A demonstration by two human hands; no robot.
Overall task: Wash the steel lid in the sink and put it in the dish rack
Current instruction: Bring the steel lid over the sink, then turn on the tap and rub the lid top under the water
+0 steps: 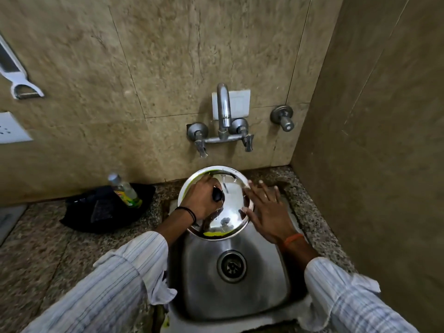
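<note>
1. over the sink [240, 299], under the tap [223, 109], i see the steel lid [230, 212] tilted.
2. my left hand [200, 200] is clenched around its black knob [218, 195].
3. my right hand [266, 212] lies spread, fingers against the lid's rim.

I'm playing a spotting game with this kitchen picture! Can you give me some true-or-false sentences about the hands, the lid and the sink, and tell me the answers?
1. The left hand grips the black knob of the steel lid. True.
2. The right hand is closed in a fist. False: its fingers are spread open along the lid's right edge.
3. The lid is held over the sink. True.
4. The lid is spotless. False: yellow-green residue sits on its near rim.
5. A bottle stands right of the sink. False: it stands left, in a black tray.
</note>
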